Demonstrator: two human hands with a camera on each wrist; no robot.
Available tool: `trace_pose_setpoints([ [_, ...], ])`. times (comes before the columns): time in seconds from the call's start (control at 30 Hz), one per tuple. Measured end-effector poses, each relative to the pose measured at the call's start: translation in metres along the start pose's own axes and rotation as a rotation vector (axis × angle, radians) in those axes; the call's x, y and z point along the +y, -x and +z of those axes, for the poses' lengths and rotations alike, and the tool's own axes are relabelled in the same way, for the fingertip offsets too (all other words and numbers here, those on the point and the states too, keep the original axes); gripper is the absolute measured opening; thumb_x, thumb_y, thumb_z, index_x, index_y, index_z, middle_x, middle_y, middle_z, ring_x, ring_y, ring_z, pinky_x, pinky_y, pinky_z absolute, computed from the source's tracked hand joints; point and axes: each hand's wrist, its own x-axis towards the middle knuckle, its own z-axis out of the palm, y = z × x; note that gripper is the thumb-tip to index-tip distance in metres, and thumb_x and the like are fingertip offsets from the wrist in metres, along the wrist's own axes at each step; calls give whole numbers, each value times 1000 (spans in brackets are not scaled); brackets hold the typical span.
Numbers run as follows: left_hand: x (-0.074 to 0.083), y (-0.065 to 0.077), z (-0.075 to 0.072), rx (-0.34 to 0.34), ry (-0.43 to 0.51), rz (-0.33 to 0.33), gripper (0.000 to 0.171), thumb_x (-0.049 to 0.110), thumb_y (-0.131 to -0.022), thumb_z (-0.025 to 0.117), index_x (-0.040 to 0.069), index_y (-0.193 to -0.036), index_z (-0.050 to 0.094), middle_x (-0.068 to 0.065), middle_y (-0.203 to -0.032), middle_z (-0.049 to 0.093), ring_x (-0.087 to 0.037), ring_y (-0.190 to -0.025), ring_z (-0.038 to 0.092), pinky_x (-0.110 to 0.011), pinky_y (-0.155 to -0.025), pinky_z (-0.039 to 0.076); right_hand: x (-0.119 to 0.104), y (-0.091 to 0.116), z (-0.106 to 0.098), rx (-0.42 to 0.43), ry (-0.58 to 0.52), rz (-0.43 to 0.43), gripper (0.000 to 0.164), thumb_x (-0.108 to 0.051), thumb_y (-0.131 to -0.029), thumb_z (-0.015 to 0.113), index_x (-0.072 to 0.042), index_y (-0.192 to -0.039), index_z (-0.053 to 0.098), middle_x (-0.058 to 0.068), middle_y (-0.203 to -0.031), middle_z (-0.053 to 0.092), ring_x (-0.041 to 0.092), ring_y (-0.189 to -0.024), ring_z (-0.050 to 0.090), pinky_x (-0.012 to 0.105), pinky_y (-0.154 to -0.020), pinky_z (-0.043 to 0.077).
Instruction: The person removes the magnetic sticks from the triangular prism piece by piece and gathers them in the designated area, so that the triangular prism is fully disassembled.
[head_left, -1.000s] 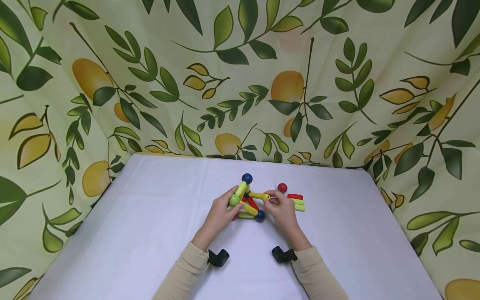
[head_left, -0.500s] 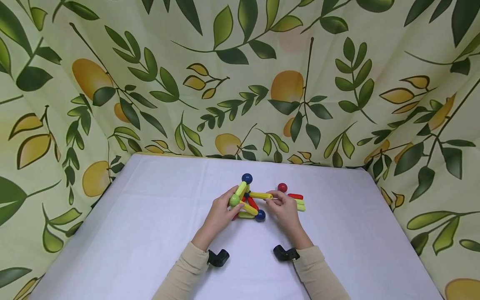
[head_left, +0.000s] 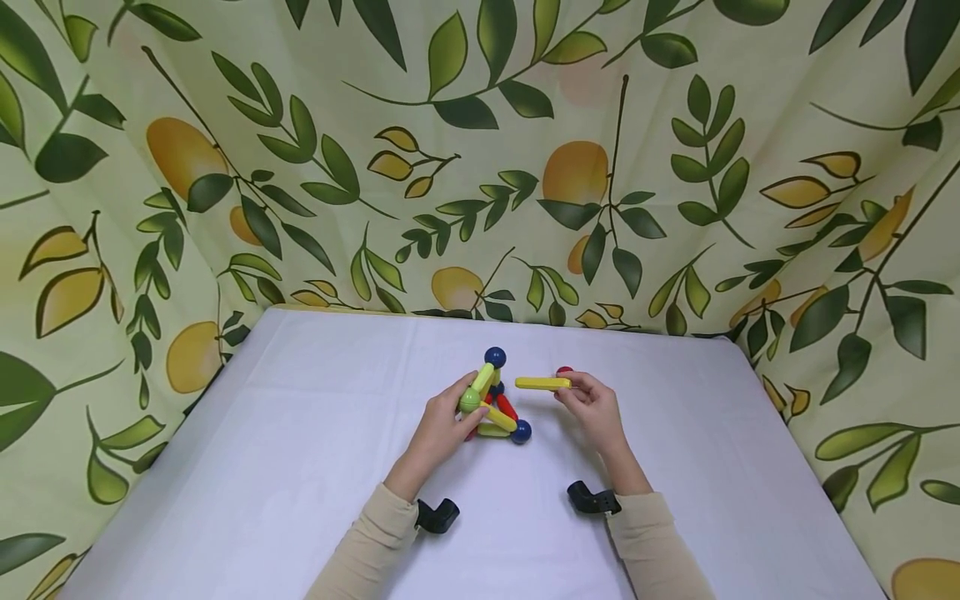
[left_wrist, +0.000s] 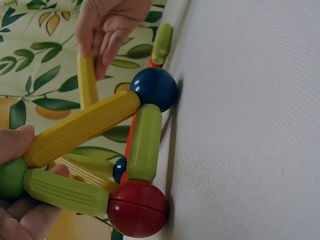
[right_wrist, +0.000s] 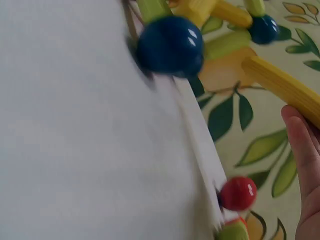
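Rod (head_left: 542,383), ridged and yellow, sits pinched in right hand (head_left: 597,406), left hand (head_left: 441,423) gripping a round green ball (head_left: 470,401).

Head: above, forward-down, farther. Wrist views: close, tilted; share held yellow stick (left_wrist: 87,82).

Multicol. ball-and-rod frame (head_left: 498,416) on wht tblcloth (head_left: 300,467), held nr. grn ball (head_left: 470,401); ribbed yel. rod (head_left: 542,383) pinched by 1 end, aloft, approx. horiz., just beside frame, apart.

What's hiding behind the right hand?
In the head view, a red ball peeks out past the right hand; the rest is covered. Green sticks, covered there too, show in the left wrist view.
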Motion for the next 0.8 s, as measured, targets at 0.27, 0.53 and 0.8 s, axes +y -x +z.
trace_pose_setpoints([
  [0.27,1,0,1,0,6,1,57,18,-89,67,4,-140,44,-18,-134,54,-29,-121,55,-39,-97,47,15,6,-61,100,44,31,36,-13,-93,61,7,-122,55,17,-107,64,0,-85,65,16,-77,54],
  [0.53,0,0,0,-7,-1,-10,58,20,-89,67,5,-140,44,-18,-134,54,-29,-121,55,-38,-97,47,41,12,-133,135,-16,84,47,-14,-93,61,12,-129,46,-16,-96,65,-4,-89,65,17,-76,53],
  [0.8,-1,0,0,-9,1,-7,59,20,-89,67,4,-140,44,-18,-135,53,-29,-121,55,-38,-97,47,55,17,-166,95,-71,205,54,-17,-93,60,11,-135,39,-15,-98,61,-5,-90,63,15,-79,52],
])
